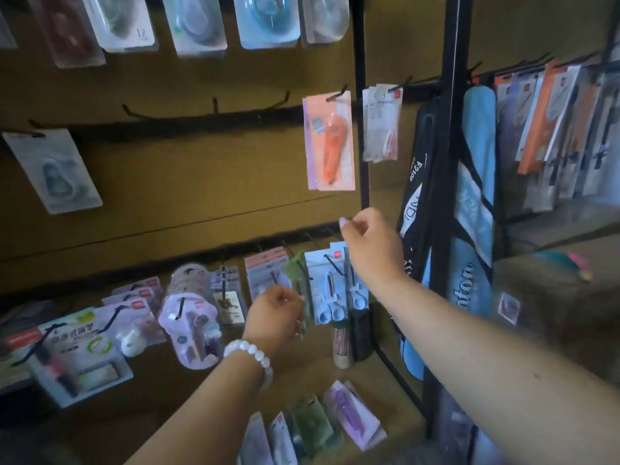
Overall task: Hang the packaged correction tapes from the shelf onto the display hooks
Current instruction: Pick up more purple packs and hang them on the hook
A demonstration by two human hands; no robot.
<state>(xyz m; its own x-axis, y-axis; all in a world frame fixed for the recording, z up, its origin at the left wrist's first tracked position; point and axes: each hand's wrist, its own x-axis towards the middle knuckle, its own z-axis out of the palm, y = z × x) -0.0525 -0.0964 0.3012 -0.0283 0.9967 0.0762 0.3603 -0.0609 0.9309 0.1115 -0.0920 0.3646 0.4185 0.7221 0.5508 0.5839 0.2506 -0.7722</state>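
Two hands near orange correction tape pack [330, 142]: right hand [370, 243] below it, fingers curled, pinch unclear; left hand [276, 313] lower-left, gripping green pack [297, 280].

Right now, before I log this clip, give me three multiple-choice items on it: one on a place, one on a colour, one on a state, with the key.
1. Where does the orange correction tape package hang?
A. On a hook right beside the black upright post
B. Flat on the bottom shelf
C. In the left hand

2. What colour is the beaded bracelet on the left wrist?
A. Black
B. White
C. Red

3. What is the right hand doing?
A. Resting flat on the shelf
B. Gripping the blue bag
C. Raised at the hook rail, fingers pinched together

Key: 1 A, the package hangs from a hook next to the post. 2 B, the beads look pale white. 3 C, the hand is lifted above the scissors packages, fingertips closed; whether it holds anything cannot be told.
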